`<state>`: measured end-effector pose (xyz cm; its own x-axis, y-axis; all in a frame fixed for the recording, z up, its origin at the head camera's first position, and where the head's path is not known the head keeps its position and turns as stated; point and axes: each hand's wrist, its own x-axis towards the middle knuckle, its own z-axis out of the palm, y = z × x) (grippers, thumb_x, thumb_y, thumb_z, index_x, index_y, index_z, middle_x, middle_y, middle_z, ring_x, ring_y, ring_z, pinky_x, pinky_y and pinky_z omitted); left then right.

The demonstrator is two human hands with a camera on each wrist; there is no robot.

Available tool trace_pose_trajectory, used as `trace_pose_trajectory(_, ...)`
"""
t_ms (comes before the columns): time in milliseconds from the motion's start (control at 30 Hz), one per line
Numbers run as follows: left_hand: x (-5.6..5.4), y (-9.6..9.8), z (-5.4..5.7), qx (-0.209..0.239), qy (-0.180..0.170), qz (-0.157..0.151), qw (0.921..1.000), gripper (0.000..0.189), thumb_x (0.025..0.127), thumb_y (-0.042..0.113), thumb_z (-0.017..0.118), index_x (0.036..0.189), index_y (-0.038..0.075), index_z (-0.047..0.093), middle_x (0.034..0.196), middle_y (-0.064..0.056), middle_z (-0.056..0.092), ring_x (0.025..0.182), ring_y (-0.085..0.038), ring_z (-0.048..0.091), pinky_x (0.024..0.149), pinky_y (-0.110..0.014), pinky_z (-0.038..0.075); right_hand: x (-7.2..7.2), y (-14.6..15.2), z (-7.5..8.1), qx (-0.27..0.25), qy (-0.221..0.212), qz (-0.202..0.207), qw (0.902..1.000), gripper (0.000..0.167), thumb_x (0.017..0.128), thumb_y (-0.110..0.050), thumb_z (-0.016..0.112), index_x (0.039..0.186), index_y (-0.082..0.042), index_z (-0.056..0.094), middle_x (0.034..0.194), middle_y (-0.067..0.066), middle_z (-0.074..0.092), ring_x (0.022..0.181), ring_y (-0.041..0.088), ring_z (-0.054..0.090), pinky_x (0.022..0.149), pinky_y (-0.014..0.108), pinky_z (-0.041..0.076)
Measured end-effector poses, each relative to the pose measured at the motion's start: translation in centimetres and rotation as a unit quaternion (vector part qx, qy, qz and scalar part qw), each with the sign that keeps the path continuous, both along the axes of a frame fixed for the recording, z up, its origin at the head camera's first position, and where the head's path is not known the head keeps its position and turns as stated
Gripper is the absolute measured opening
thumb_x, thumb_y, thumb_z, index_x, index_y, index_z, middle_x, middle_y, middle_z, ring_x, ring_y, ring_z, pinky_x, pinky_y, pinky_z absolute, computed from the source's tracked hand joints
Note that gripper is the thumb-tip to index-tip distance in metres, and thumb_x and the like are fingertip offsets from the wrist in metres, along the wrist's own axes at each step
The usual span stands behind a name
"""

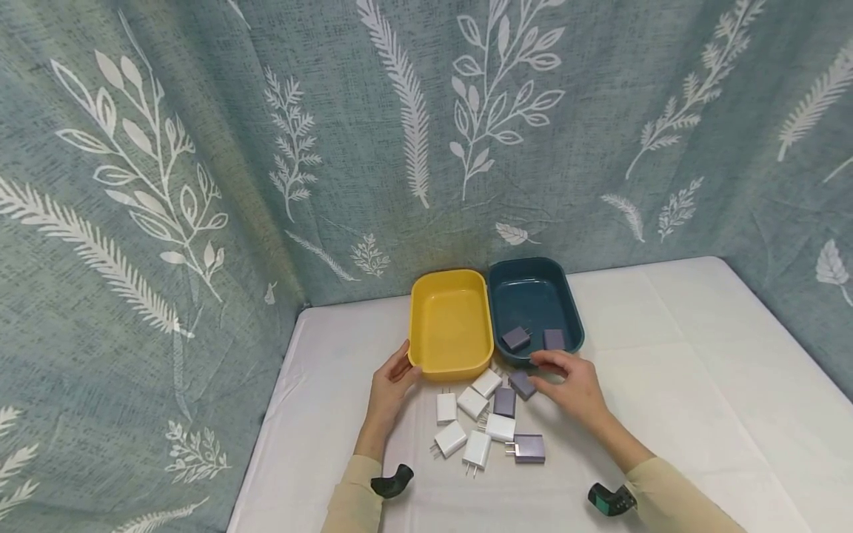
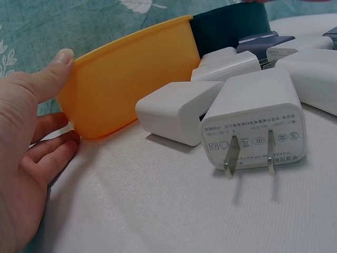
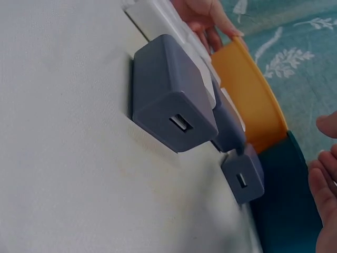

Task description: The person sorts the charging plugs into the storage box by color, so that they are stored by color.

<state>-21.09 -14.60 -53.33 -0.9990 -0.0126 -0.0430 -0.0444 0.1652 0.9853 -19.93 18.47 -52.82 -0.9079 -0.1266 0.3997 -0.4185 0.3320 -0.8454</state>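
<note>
At the near left corner of a yellow bin, my left hand touches the wall, thumb near the rim and loose fingers lower down, as the left wrist view shows. My right hand hovers by the near edge of a dark blue bin, thumb and fingers apart with nothing between them. Closest to it lies a purple charger plug. Two more purple plugs, one in the middle and one nearer me, lie on the cloth. Among them are several white charger plugs.
Inside the blue bin are two purple plugs, one tilted and one at the near right. Both bins stand side by side against a patterned curtain. White cloth covers the table.
</note>
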Motion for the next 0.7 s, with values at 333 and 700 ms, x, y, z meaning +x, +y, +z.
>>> trace_pose_trajectory(333, 0.0, 0.0, 0.1, 0.000, -0.004, 0.005, 1.0000, 0.061, 0.091, 0.018, 0.070, 0.146, 0.019, 0.045, 0.144, -0.012, 0.053, 0.131, -0.024, 0.054, 0.101, -0.022, 0.050, 0.4, -0.4, -0.9, -0.011, -0.009, -0.005, 0.9999, 0.036, 0.071, 0.008, 0.080, 0.105, 0.008, 0.069, 0.102, 0.019, 0.072, 0.091, 0.035, 0.069, 0.083, 0.029, 0.060)
trace_pose_trajectory(700, -0.4, -0.2, -1.0, -0.011, 0.000, 0.007, 0.9999, 0.061, 0.091, 0.020, 0.069, 0.147, 0.019, 0.044, 0.146, -0.010, 0.051, 0.132, -0.024, 0.053, 0.103, -0.022, 0.049, 0.6, -0.7, -2.2, 0.030, -0.018, -0.027, 0.9990, 0.037, 0.070, 0.002, 0.082, 0.105, 0.003, 0.071, 0.102, 0.015, 0.073, 0.090, 0.029, 0.071, 0.080, 0.033, 0.061)
